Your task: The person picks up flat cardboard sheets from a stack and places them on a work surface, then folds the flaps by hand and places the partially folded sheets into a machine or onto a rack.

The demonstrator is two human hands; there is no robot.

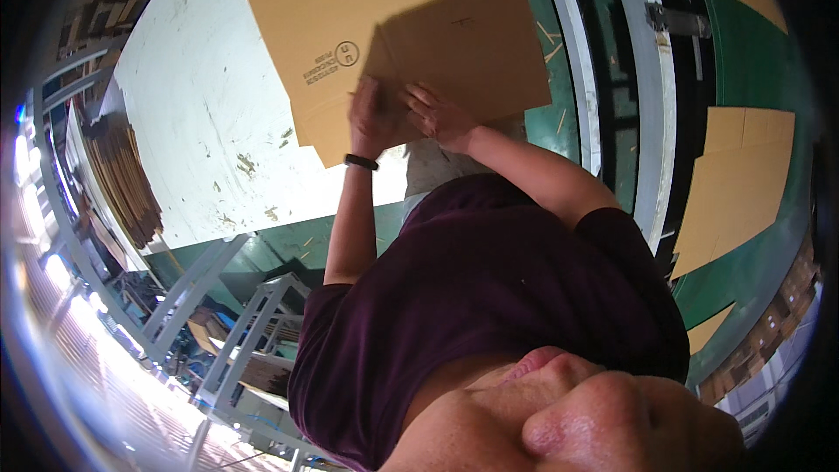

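Note:
A large flat brown cardboard sheet (489,52) lies partly on the white worktop, its near edge toward my body. It has dark printed marks and a round symbol on it, and a shadow falls over its right part. My right hand (440,119) rests on the sheet near that edge, fingers stretched out and slightly apart. Close beside it, my left hand (370,120), with a dark band on the wrist, is at the sheet too. Its fingers are blurred and shaded, so their closing is not readable.
The scuffed white worktop (201,122) extends left. Stacked cardboard (118,170) stands beyond its left edge. A grey metal stool or frame (253,323) is at lower left. To the right run pale rails (642,79) over a green surface, with further cardboard pieces (738,183).

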